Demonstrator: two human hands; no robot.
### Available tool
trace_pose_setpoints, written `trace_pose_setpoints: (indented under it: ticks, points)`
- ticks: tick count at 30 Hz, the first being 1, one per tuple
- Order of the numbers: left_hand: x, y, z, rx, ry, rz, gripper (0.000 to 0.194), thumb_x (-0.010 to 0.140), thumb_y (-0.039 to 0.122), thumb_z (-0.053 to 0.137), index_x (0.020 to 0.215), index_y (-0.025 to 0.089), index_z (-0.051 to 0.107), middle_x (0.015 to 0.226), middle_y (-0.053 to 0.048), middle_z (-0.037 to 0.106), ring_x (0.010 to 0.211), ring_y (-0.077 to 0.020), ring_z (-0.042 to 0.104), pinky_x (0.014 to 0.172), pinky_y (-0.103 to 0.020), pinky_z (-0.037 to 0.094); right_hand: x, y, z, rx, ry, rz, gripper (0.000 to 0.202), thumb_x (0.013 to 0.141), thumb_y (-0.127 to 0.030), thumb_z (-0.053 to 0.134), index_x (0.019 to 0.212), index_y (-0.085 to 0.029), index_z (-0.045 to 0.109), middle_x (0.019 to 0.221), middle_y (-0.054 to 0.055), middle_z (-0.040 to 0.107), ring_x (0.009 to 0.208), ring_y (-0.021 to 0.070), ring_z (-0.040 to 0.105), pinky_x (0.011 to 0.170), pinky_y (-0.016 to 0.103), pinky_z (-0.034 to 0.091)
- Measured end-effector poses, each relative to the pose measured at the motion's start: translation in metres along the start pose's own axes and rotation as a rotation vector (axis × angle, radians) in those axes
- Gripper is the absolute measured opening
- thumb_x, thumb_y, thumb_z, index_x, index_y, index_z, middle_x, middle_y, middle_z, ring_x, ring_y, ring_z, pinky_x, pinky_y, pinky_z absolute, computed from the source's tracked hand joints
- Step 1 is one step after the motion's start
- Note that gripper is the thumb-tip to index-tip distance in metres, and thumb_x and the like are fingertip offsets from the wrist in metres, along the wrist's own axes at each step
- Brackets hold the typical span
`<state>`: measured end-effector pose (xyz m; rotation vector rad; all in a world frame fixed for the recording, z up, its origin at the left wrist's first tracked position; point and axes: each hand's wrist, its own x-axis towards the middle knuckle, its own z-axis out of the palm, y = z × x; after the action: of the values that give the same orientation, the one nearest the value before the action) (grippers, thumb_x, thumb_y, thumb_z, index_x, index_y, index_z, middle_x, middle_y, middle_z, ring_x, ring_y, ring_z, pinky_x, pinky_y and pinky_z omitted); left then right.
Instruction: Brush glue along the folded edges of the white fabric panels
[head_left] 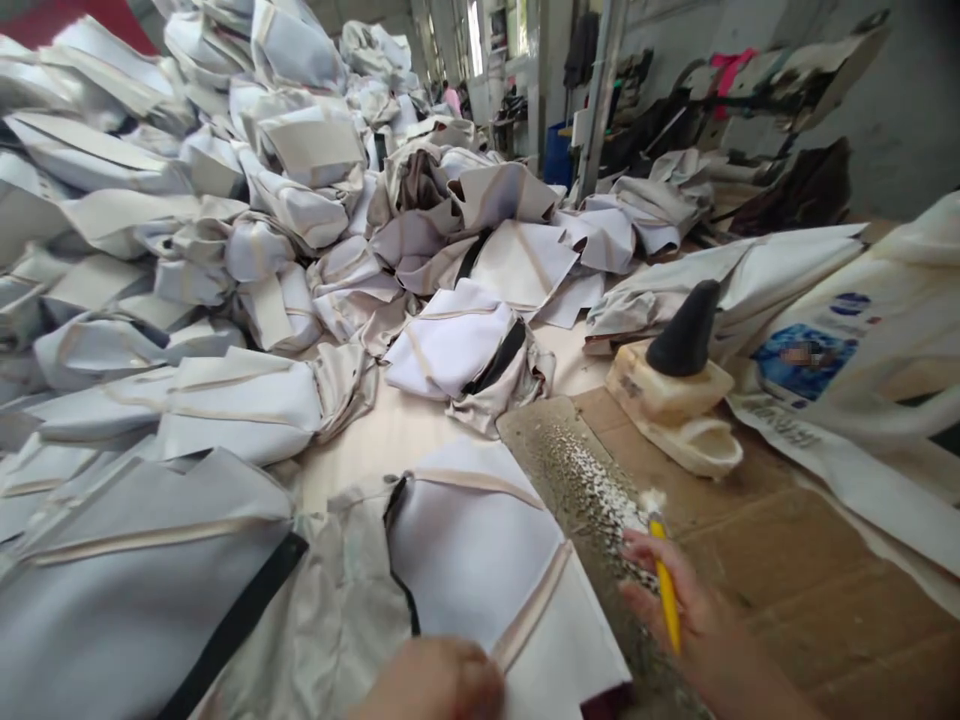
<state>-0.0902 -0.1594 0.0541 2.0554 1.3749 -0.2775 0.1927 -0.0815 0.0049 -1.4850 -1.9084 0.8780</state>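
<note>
- The right hand (675, 600) is clenched around a yellow-handled brush (664, 575), bristles at the fabric panel's (480, 560) glue-spattered edge.
- The left hand (435, 680) presses flat, released, on that panel on the counter (787, 560).
- A glue bottle (675, 390) stands beyond; a pile of fabric pieces (225, 250) lies to the left.

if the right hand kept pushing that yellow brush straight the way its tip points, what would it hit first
The right hand holds a yellow brush pointing up and away. Its tip already sits at the white-speckled board; beyond that, probably the folded fabric piece with a black strip, though depth is unclear.
</note>
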Motion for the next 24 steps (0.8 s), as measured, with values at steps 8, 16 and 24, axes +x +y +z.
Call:
trace_pose_setpoints:
  ticks: [8, 16, 24]
  points:
    - [0.066, -0.035, -0.106, 0.206, 0.521, -0.351, 0.041, 0.089, 0.046, 0.033, 0.108, 0.02, 0.058, 0.137, -0.008, 0.041, 0.13, -0.0263, 0.027, 0.102, -0.044, 0.029, -0.022, -0.007, 0.04, -0.296, 0.049, -0.263, 0.031, 0.087, -0.043, 0.043, 0.102, -0.015, 0.046, 0.109, 0.023, 0.059, 0.097, 0.0295, 0.061, 0.079, 0.041, 0.054]
    - [0.144, -0.088, -0.104, 0.155, 0.246, -0.702, 0.084, 0.045, 0.067, 0.069, 0.109, 0.015, 0.053, 0.106, -0.018, 0.061, 0.097, -0.0345, 0.057, 0.077, -0.041, 0.045, -0.028, 0.002, 0.062, -0.247, 0.039, -0.246, 0.025, 0.083, -0.023, 0.046, 0.106, -0.015, 0.048, 0.112, 0.018, 0.058, 0.102, 0.0273, 0.058, 0.084, 0.038, 0.052]
    - [0.131, -0.09, -0.114, 0.267, 0.214, -0.557, 0.025, 0.078, 0.041, 0.05, 0.087, 0.02, 0.059, 0.095, -0.008, 0.066, 0.09, -0.0225, 0.061, 0.072, -0.028, 0.045, -0.027, -0.012, 0.073, -0.007, 0.047, -0.261, 0.03, 0.079, -0.023, 0.048, 0.109, -0.018, 0.05, 0.114, 0.014, 0.057, 0.104, 0.0254, 0.056, 0.088, 0.035, 0.049]
